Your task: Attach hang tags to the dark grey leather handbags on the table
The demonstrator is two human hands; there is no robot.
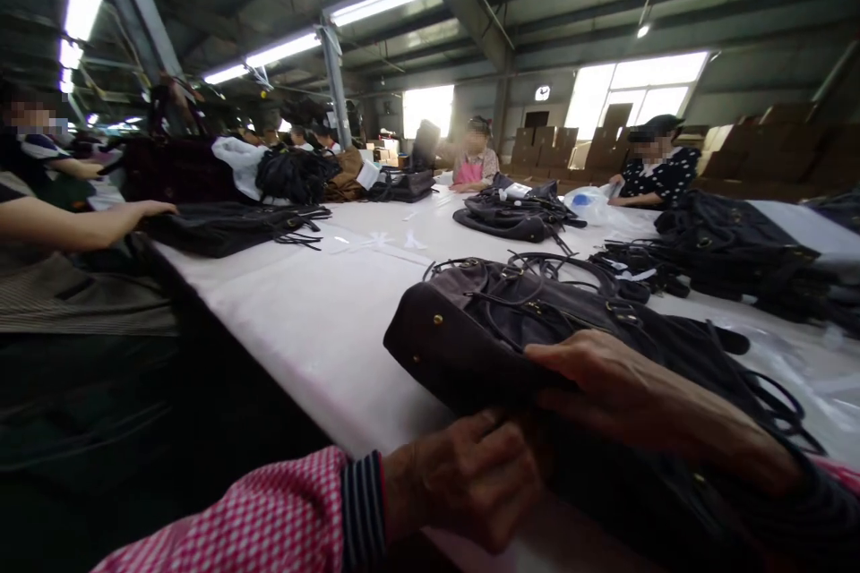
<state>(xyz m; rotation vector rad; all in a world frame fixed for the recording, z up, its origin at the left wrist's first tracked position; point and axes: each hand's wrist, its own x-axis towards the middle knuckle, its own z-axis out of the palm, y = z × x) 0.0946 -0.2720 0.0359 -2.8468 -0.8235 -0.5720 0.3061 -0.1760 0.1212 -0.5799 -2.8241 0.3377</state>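
Observation:
A dark leather bag (470, 349) with brass studs, buckles and thin straps lies on its side at the near edge of the white table (302, 313). Below the bag's lower edge, my left hand (477, 474) has its fingers curled against the bag; what they pinch, if anything, is hidden in shadow. My right hand (605, 376) is closed round the bag's side, its thumb and fingers on the leather and part of them hidden.
Another dark bag (228, 228) lies at the left under a person's hand (158, 208). More bags (511, 215) sit further back, with a large pile (732, 242) at the right beside clear plastic (793, 367). Two people are across the table.

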